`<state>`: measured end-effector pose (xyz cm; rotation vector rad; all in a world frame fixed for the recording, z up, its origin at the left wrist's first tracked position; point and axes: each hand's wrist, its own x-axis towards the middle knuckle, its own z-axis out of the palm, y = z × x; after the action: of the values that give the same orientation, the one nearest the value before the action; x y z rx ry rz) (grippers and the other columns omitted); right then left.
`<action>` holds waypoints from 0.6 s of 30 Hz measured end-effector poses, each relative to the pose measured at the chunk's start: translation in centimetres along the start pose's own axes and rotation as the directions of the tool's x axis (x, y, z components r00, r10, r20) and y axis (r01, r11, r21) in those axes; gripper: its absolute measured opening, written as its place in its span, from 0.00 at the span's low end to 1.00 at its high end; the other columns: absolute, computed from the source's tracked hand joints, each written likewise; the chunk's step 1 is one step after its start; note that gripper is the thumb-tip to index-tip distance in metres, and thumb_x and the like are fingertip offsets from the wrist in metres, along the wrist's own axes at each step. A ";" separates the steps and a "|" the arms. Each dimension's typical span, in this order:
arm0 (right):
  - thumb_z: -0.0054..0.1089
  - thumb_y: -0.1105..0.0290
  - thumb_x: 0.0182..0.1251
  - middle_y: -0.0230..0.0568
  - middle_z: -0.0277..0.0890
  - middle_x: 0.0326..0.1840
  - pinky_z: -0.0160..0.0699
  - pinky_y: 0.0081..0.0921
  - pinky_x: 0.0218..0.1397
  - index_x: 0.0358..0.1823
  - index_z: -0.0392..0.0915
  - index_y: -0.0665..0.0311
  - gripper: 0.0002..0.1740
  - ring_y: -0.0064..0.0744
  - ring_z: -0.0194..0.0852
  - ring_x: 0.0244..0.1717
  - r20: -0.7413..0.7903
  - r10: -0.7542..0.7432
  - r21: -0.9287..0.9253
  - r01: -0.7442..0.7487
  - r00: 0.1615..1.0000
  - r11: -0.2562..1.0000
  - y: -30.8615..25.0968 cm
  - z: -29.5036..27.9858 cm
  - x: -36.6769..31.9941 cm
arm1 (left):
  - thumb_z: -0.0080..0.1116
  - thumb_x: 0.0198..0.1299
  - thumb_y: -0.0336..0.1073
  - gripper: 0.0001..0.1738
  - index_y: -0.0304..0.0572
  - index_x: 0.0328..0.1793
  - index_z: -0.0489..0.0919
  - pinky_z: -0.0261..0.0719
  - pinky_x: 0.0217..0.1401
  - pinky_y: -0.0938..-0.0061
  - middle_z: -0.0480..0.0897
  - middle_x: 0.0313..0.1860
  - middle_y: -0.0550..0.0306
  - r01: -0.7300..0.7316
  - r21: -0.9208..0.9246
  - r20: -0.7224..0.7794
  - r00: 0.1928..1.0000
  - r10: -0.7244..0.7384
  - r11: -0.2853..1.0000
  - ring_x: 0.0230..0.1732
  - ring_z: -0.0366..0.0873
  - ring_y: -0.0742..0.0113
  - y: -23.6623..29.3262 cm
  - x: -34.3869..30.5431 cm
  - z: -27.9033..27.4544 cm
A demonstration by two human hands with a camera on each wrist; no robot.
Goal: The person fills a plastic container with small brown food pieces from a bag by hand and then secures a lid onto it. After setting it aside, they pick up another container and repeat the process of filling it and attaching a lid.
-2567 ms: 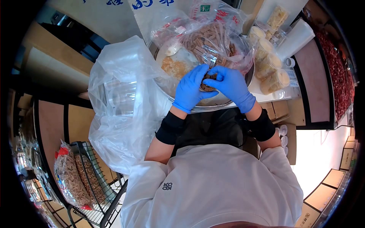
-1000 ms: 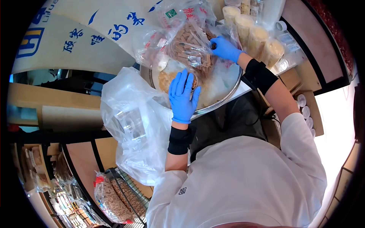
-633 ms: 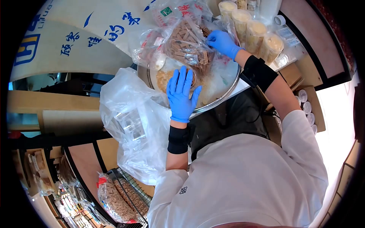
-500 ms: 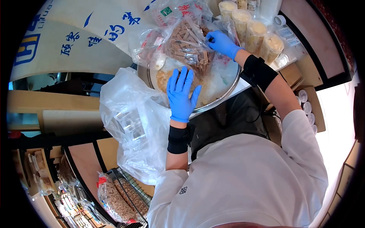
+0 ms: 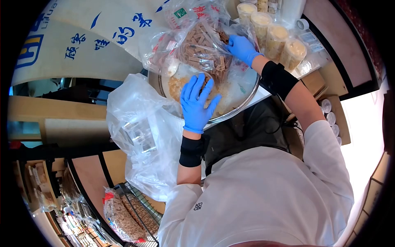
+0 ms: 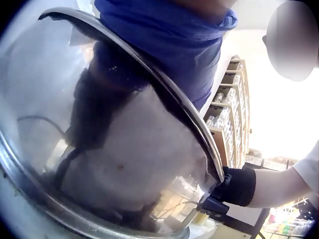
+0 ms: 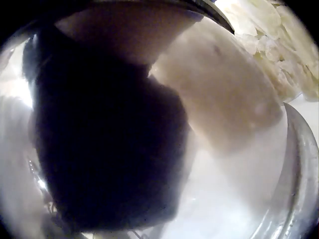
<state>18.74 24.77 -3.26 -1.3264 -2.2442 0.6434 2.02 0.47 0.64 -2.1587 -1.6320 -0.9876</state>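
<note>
My left hand (image 5: 196, 103), in a blue glove, lies over a small round clear tub (image 5: 204, 77) with brown pieces inside. Its fingers are extended and spread, the thumb standing apart. My right hand (image 5: 243, 50), also blue-gloved, reaches to the right side of an open plastic bag (image 5: 158, 53) full of flat brown strips (image 5: 203, 43). Its fingertips are at the strips by the bag's edge; I cannot tell whether they pinch one. Bag and tub are in a wide steel basin (image 5: 234, 112), whose shiny side wall (image 6: 124, 134) fills much of the left wrist view.
Several clear jars (image 5: 276, 39) of pale slices line the right of the basin, near a roll of tape (image 5: 302, 24). A large translucent bag (image 5: 140, 160) with clear containers hangs at the left. Below it stands a wire basket (image 5: 144, 206) with packed goods.
My hands, together on the tub earlier, have parted; the right moved up to the brown strips. Since half a second ago, the left fingers have spread and the right hand has shifted slightly.
</note>
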 end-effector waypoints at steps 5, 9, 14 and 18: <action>0.63 0.61 0.62 0.52 0.82 0.38 0.79 0.43 0.47 0.42 0.78 0.63 0.14 0.55 0.81 0.41 -0.115 0.025 0.026 -0.022 0.993 0.999 0.2 -0.1 -0.1 | 0.75 0.47 0.38 0.29 0.53 0.59 0.82 0.72 0.64 0.58 0.80 0.61 0.56 -0.080 -0.052 -0.044 0.996 0.078 0.995 0.62 0.75 0.49 0.2 -0.6 0.1; 0.65 0.62 0.63 0.47 0.82 0.37 0.80 0.38 0.44 0.45 0.79 0.62 0.14 0.48 0.82 0.38 -0.399 -0.068 0.261 0.184 0.914 0.948 -0.5 0.0 -0.5 | 0.74 0.48 0.35 0.26 0.53 0.56 0.84 0.74 0.61 0.57 0.81 0.59 0.56 -0.048 -0.043 -0.108 0.993 0.043 0.998 0.60 0.77 0.50 0.3 -0.5 -0.1; 0.67 0.65 0.65 0.37 0.82 0.40 0.77 0.23 0.37 0.51 0.82 0.58 0.14 0.25 0.78 0.32 -0.306 -0.140 0.521 0.289 0.942 0.803 -5.5 -4.1 -4.5 | 0.73 0.48 0.35 0.23 0.53 0.54 0.85 0.74 0.65 0.53 0.82 0.56 0.57 -0.042 0.000 -0.098 0.994 0.041 0.999 0.59 0.77 0.52 0.5 -0.9 -0.3; 0.67 0.67 0.65 0.35 0.82 0.41 0.76 0.20 0.36 0.51 0.84 0.57 0.13 0.23 0.76 0.31 -0.095 -0.298 0.505 0.304 0.950 0.808 -11.4 -7.3 -9.5 | 0.73 0.49 0.35 0.24 0.54 0.55 0.84 0.73 0.67 0.53 0.82 0.56 0.58 -0.026 -0.020 -0.116 0.993 0.024 0.999 0.58 0.77 0.52 0.4 -1.0 -0.2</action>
<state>19.44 12.62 7.98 -0.6878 -2.0044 1.0196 2.20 -0.57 0.19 -2.0884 -1.5442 -1.1060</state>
